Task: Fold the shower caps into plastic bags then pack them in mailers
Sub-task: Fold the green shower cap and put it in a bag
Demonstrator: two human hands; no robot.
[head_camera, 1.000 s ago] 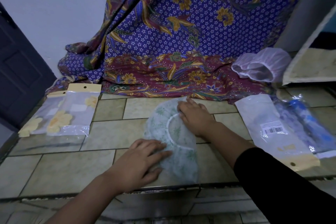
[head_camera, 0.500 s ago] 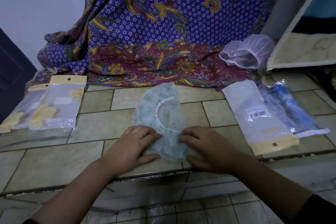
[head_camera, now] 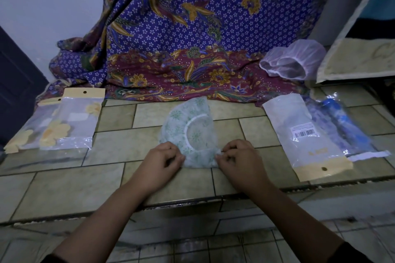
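Green-print cap pinched at near edge by both hands

The clear, green-flowered plastic shower cap (head_camera: 190,132) is laid flat, folded to a half-round, on the tiled ledge (head_camera: 64,188), centre of view, white elastic band curved across it. Its near edge is gripped at both corners: left corner is pinched by the left hand (head_camera: 161,163), right corner by the right hand (head_camera: 238,161). Both hands are curled knuckles-up, fingers tucked onto the plastic, forearms reaching in from below and angled toward each other. A clear plastic bag with barcode label and tan header (head_camera: 303,139) is placed right of the cap, apart from it. Clear bags with yellow-flowered contents (head_camera: 70,121) are set at far left. A pale pink mesh cap (head_camera: 295,61) is resting on the patterned batik cloth (head_camera: 192,38) behind
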